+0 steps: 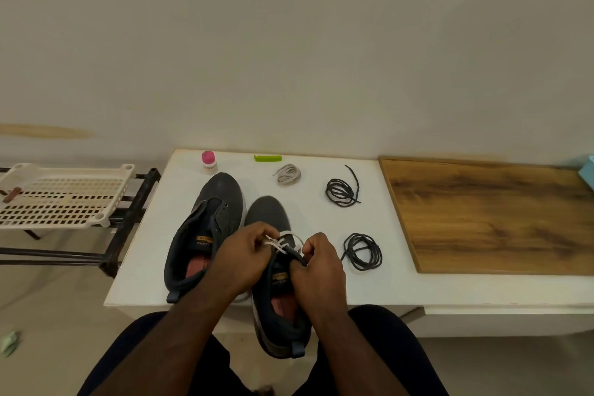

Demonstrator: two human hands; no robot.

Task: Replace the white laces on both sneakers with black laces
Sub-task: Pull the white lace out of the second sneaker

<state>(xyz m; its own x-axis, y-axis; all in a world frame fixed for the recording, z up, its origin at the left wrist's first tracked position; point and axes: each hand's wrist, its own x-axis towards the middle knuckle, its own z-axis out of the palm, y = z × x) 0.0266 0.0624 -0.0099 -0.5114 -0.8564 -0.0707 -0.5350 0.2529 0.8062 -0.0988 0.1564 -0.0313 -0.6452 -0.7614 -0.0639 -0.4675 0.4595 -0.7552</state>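
Plain pale wall backs a white counter point(369, 283) carrying the work. Left sneaker point(205, 228) lies unlaced, toe toward the wall, eyelets bare. Right sneaker point(276, 280) lies just beside it, long axis running from the person toward the wall, heel overhanging the near counter edge, toe pointing away. White lace point(283, 243) remains threaded through its eyelets. Left hand point(241, 254) pinches the lace from the left side; right hand point(316, 264) grips the shoe's upper at the right side of the eyelets, possibly a lace strand too, though the fingers hide this. Both hands sit directly over the throat, equally near. Removed white lace point(288, 173) lies coiled beyond the toes. Two black laces point(341, 191) point(363, 251) lie coiled right of the shoes, the nearer beside the right hand. Unlacing appears unfinished.
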